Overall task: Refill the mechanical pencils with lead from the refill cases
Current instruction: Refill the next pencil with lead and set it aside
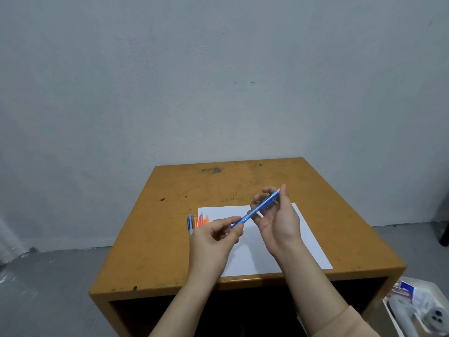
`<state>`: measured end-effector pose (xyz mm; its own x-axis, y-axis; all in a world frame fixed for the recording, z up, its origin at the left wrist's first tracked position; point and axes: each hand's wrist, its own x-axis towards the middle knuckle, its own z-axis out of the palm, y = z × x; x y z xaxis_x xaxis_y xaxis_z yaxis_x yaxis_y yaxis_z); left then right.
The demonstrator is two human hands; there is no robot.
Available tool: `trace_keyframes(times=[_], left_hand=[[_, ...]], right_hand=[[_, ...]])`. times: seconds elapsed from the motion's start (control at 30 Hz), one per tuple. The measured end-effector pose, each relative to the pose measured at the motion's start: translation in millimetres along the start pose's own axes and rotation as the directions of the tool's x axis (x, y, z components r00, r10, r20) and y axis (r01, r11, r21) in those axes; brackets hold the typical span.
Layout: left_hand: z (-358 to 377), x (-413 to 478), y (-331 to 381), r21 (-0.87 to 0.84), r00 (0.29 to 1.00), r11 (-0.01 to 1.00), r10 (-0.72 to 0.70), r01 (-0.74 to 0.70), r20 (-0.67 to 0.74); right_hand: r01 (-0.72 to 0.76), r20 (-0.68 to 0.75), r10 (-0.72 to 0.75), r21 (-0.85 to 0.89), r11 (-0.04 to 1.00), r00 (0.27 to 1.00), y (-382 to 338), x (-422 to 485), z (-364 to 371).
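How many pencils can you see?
5. One blue pencil held by the left hand and right hand above the paper. Four lie in a row by its left edge: blue, orange, red, orange. The left hand may hide more.

Held pencil (257, 209): light blue. Table (158, 239): mustard brown, dark scuffs. Paper sheet (267, 254): plain white. Left row: blue pencil (189, 221), orange pencils (200, 220). Wall (218, 69): pale grey. Sleeve (352, 322): beige.
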<state>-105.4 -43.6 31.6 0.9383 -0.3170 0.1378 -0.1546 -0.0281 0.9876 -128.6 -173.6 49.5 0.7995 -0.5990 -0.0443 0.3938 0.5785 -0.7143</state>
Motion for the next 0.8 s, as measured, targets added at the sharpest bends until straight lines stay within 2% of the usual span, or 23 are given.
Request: trace_keyframes(times=[0.13,0.27,0.53,0.8], left_hand=[[3.6,-0.6,-3.8,0.007,0.998,1.0,0.029,-0.029,-0.047],[9.2,-0.8,-6.1,0.018,0.994,0.998,0.055,-0.054,-0.094],[18.9,-0.9,-12.9,0.059,0.987,0.997,0.066,-0.058,-0.148],[17.2,7.9,-17.2,0.221,0.992,0.973,0.092,-0.071,-0.086]], right_hand=[[0.21,-0.09,-0.24,-0.263,0.942,0.967,2.6,-1.2,0.0],[0.317,-0.097,-0.364,-0.321,0.893,0.927,7.2,-2.8,-2.3],[0.312,-0.04,-0.35,-0.37,0.875,0.936,11.0,2.3,-6.7],[0.23,-0.037,-0.292,-0.525,0.819,0.956,5.9,25.9,-16.1]])
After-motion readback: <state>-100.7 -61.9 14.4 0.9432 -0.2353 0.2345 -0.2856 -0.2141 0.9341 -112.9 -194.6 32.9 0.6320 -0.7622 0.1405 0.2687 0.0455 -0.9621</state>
